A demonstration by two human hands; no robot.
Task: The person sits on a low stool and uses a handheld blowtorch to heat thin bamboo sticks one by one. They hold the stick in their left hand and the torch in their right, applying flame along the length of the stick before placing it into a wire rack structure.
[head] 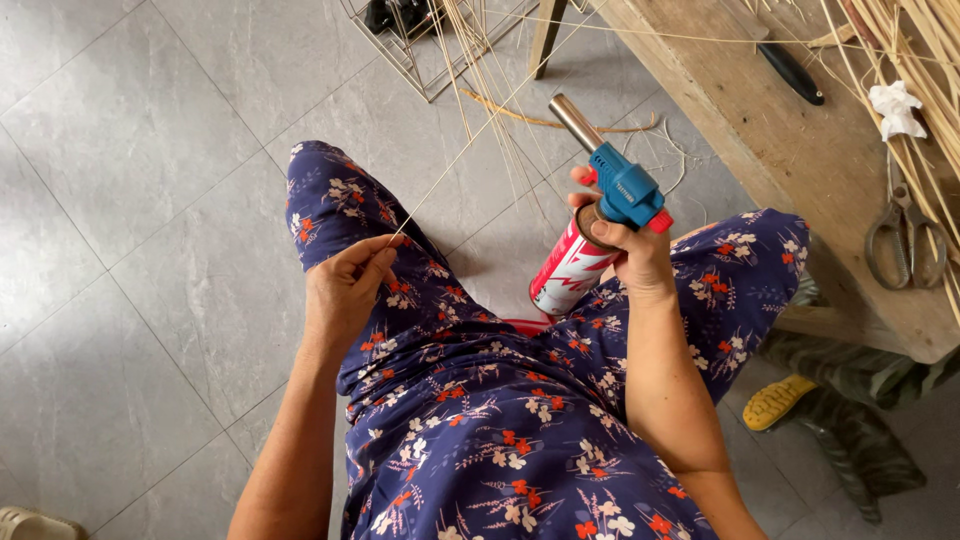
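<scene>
My left hand (348, 285) rests on my left knee and pinches the near end of a thin pale strip of cane (470, 145) that runs up and to the right. My right hand (630, 245) grips a gas torch: a red and white canister (568, 275) with a blue head (627, 187) and a metal nozzle (575, 122) pointing up and left. The nozzle sits just right of the strip. No flame is visible. My lap is covered in dark blue flowered cloth.
A wooden bench (800, 150) stands at the right with scissors (905, 235), a black-handled knife (790, 70), a crumpled white tissue (893, 108) and several cane strips. A wire rack (420, 50) stands at the top. A yellow-soled boot (780, 400) lies under the bench. Grey floor tiles lie to the left.
</scene>
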